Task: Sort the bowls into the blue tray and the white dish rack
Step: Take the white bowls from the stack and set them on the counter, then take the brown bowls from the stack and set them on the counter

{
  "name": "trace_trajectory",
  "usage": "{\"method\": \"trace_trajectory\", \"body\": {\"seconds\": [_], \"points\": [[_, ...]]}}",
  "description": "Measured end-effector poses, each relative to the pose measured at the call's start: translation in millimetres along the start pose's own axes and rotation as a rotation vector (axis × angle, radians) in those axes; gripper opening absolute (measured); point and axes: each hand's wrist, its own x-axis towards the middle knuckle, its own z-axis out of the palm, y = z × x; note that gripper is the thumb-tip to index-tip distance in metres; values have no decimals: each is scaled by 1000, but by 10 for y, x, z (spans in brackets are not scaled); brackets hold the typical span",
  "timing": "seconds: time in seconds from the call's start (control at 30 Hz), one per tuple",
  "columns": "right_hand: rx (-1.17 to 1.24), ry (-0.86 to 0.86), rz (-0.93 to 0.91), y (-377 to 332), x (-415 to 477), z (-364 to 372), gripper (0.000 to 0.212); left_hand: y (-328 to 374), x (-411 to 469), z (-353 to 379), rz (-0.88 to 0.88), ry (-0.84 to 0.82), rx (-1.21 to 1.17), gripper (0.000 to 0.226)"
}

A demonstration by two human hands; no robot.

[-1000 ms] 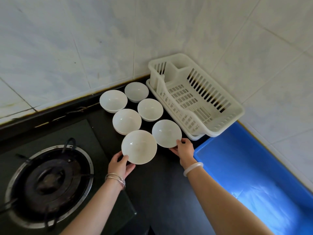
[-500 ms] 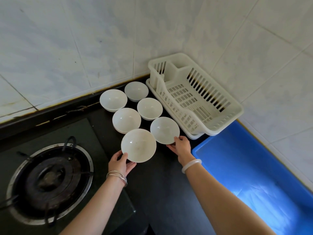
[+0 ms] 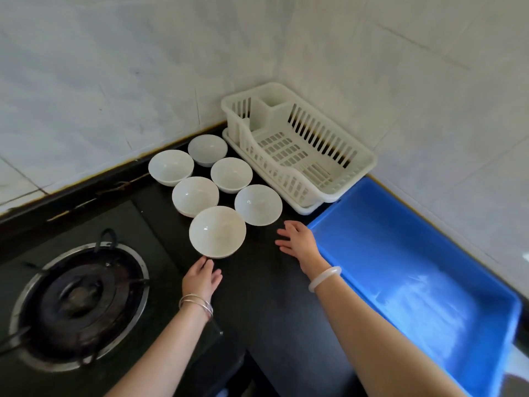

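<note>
Several white bowls stand in two rows on the black counter. The nearest bowl [image 3: 217, 232] is the largest, and another bowl [image 3: 258, 204] sits to its right. My left hand [image 3: 201, 277] rests just below the nearest bowl, fingertips at its rim, holding nothing. Apart from the bowls, my right hand [image 3: 297, 240] hovers open beside the blue tray's corner, fingers spread. The white dish rack [image 3: 297, 150] stands in the corner with nothing in it. The blue tray [image 3: 415, 270] lies to the right, holding nothing.
A gas burner [image 3: 76, 305] with a black grate sits at the left on the dark hob. White tiled walls close the counter behind and to the right. Bare black counter [image 3: 266, 296] stretches between my forearms.
Both hands have let go of the two front bowls and drawn back toward me. The bowls stand where they were set, slightly farther back on the counter.
</note>
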Motion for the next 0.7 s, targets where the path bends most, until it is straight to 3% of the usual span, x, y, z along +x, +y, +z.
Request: {"method": "trace_trajectory", "body": {"seconds": [0.2,0.57,0.7], "points": [[-215,86,-173,372,-707,-633,17,-331,-465,143,41,-246,235,33],[-638,656,-165,1566,-2219,-2075,14,-1434,-1671,651,150,-784,837,26],[-519,886,-218,1756,-2498,-2301,10,-1693,-2044,797,314,-925,1015,26]]}}
